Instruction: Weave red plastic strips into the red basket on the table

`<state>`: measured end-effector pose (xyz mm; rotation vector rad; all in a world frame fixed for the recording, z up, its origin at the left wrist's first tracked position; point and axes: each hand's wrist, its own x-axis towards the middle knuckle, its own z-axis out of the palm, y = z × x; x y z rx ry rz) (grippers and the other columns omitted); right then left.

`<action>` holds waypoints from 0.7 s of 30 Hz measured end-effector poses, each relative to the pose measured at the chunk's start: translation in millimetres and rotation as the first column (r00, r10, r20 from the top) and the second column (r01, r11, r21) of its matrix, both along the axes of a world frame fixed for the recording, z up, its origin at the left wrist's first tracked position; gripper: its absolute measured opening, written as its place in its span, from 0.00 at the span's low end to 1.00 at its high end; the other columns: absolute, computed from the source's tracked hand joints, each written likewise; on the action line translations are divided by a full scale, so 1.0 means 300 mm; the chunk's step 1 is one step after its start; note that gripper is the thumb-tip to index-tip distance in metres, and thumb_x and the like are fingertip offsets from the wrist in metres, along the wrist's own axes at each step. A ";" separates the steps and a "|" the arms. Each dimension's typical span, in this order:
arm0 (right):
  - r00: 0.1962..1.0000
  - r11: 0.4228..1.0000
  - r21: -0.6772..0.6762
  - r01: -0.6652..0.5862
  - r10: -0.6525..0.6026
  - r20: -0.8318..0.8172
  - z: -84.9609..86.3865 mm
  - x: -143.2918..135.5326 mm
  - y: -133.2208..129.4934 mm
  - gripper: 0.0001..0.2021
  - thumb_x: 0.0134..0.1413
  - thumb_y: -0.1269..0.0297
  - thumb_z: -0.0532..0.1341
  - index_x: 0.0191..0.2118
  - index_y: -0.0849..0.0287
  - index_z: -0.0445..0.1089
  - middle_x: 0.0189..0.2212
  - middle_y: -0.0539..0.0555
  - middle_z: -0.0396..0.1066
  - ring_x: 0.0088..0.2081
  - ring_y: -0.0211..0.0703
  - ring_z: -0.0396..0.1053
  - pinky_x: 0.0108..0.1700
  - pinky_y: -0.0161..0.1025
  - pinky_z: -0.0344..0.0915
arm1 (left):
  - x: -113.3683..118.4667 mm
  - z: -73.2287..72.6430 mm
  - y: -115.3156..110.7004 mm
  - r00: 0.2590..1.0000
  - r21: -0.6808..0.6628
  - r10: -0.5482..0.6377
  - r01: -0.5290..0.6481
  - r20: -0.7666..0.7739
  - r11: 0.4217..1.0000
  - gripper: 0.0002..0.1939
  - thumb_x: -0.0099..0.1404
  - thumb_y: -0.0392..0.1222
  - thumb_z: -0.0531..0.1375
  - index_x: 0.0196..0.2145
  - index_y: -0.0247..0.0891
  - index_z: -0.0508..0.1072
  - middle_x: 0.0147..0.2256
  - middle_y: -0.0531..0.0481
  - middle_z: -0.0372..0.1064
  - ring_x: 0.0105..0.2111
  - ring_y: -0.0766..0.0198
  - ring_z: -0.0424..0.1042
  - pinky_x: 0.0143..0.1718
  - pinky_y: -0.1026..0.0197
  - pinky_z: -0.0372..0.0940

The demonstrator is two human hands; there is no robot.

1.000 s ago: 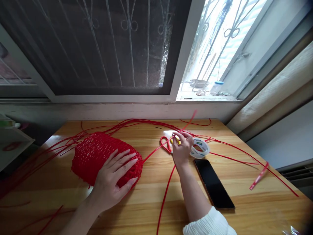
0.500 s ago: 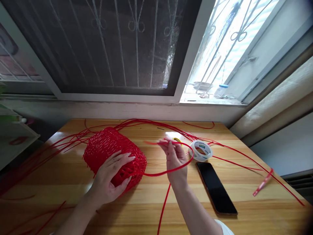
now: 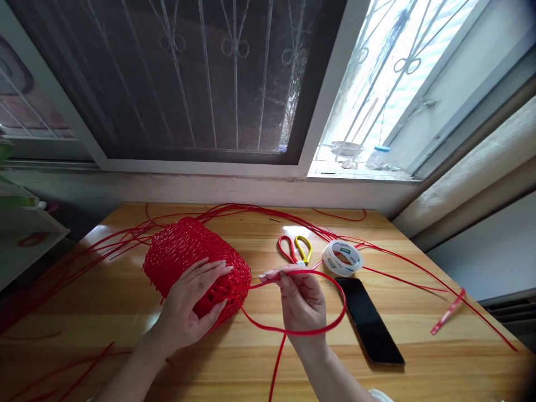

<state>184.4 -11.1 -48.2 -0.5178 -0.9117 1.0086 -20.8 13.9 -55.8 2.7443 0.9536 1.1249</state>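
A red woven basket (image 3: pixel 184 243) lies on its side on the wooden table. My left hand (image 3: pixel 195 298) is wrapped over its near end, thumb low and fingers on top, gripping it. Between the thumb and fingers of my right hand (image 3: pixel 301 296) a red plastic cord (image 3: pixel 310 333) is pinched close to one end. That end reaches left to the basket's open-weave end; whether it has passed into the weave I cannot tell. The rest of the cord loops right around my right wrist and back under to the basket.
Scissors (image 3: pixel 302 249) with one red and one yellow handle lie behind my right hand. A roll of clear tape (image 3: pixel 342 258) and a black phone (image 3: pixel 371 321) are to its right. Long red cords (image 3: pixel 268 209) run along the table's back; a pink-red strip (image 3: pixel 448 312) lies far right.
My right hand has come down and slightly toward me, taking the cord's end to the basket's end. The cord's loop has dropped and widened, and the scissors now show. My left hand stays in place.
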 end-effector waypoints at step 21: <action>0.965 0.999 0.022 -0.032 0.026 0.260 -0.045 -0.001 0.016 0.09 0.56 0.71 0.60 0.38 0.50 0.73 0.33 0.51 0.75 0.37 0.42 0.73 0.42 0.43 0.70 | 0.001 0.003 0.005 1.000 -0.018 -0.008 0.008 -0.015 1.000 0.33 0.59 0.33 0.58 0.60 0.37 0.52 0.53 0.45 0.62 0.56 0.60 0.58 0.59 0.54 0.51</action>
